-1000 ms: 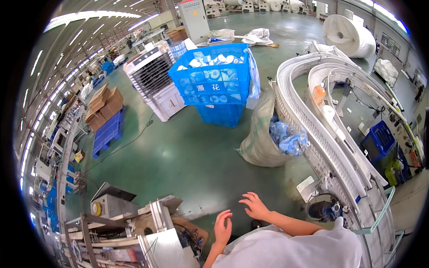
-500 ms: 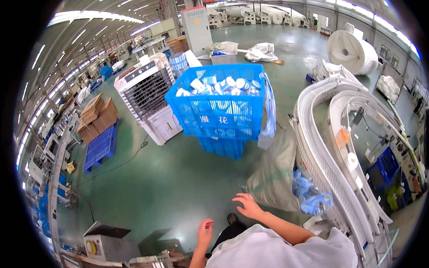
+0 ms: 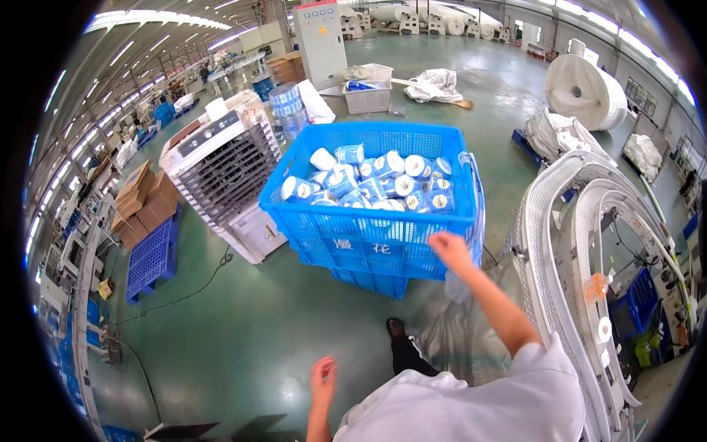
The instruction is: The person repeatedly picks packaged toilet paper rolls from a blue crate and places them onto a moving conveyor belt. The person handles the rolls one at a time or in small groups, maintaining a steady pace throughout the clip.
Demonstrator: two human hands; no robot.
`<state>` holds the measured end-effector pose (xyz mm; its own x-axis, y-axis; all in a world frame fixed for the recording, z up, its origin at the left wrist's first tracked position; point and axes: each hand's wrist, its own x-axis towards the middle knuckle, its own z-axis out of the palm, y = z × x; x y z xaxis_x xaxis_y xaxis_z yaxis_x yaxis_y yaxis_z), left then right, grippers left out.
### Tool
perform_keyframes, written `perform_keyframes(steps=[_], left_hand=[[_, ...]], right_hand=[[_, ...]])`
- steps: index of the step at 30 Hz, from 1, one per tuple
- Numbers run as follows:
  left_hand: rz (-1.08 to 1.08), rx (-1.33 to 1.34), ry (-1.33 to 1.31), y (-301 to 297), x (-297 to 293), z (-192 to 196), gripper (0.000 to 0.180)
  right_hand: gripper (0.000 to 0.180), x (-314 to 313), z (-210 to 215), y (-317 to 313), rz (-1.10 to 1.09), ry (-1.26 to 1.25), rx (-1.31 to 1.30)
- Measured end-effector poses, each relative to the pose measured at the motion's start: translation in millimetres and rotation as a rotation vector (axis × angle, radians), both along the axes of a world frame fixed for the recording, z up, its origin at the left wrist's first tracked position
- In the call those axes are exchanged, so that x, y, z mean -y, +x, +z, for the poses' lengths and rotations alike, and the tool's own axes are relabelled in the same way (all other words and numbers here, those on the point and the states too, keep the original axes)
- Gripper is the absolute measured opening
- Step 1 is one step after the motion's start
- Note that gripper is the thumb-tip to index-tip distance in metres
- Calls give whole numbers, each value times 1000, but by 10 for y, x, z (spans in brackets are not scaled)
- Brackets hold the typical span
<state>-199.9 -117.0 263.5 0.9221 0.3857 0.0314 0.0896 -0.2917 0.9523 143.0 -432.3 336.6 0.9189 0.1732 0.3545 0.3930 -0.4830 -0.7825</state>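
A large blue plastic crate [image 3: 361, 228], full of rolls [image 3: 353, 180] in blue-and-white wrap, is in front of me on top of another blue crate [image 3: 368, 282]. Before its near right corner is my right hand [image 3: 451, 250], arm stretched forward; its fingers look bent and are slightly blurred, and whether they touch the crate I cannot tell. Lower down, away from the crate, my left hand [image 3: 322, 379] hangs open over the floor, fingers loosely bent and holding nothing. Blue-and-clear plastic film [image 3: 476, 210] drapes over the crate's right side.
A white air cooler [image 3: 224, 173] stands left of the crate, its cable trailing on the floor. Beyond it are cardboard boxes [image 3: 147, 202] and a blue pallet [image 3: 152, 254]. A curved conveyor [image 3: 545, 272] runs along my right, with a translucent sack [image 3: 471, 331] beside it.
I have moved forward, so the crate appears closer and larger. My right hand has reached forward and right to the crate's near corner. My left hand stays low at my side.
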Motion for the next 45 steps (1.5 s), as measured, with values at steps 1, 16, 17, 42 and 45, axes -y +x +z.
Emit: perform_keyframes(steps=[1,16,17,42,45], left_hand=[[28,-12,-22,151,-80,-32,18],[-15,-275,146,3221,-410,489,30],[-172,-229,120,3713,-277,519,30],[-129,-402,-1338,5245,234,897,45],[-99,-376,-1370,5114,166,941,44]], right_hand=[[24,111,66,529,2,9,57],[99,-75,-2084,4331,-754,-1137,-801],[95,930,-2717,4427,-1367,-1281,-431],[76,-1157,938,2287,785,93,56],[82,-1041,729,2490,994,249,-200]])
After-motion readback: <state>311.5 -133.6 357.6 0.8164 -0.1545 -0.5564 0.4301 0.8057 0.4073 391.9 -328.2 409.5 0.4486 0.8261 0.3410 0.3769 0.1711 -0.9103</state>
